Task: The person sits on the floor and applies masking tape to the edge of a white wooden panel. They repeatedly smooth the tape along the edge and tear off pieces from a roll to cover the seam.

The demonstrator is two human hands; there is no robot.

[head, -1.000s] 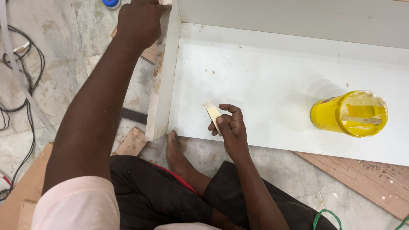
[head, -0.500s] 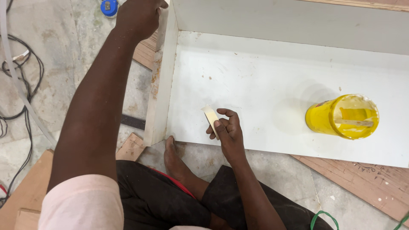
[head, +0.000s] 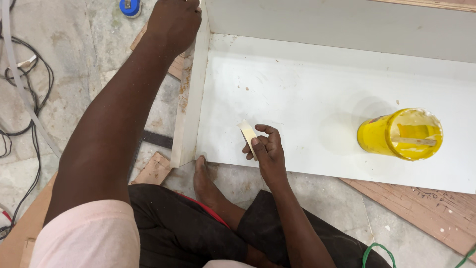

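My right hand [head: 265,149] pinches a small pale flat scraper strip [head: 247,134], its edge resting on the white bottom panel [head: 277,89] of an open box lying on the floor. My left hand [head: 173,22] grips the top of the box's white side panel [head: 191,99] at the upper left, arm stretched out. A yellow plastic tub [head: 401,134] lies on its side on the white panel to the right, a stick inside it. My bare foot [head: 203,181] touches the panel's near corner.
The box's white back wall [head: 347,25] rises along the top. Plywood sheets [head: 421,203] lie at lower right, wood scraps [head: 156,168] by the corner. Black cables [head: 25,89] and a grey hose trail at left. A blue round object [head: 130,7] sits on the stone floor; green wire [head: 377,248] is below.
The view has drifted slightly; the tub and box sit a little lower left in frame. My right hand keeps the strip at nearly the same spot on the panel. Left hand stays on the side panel.
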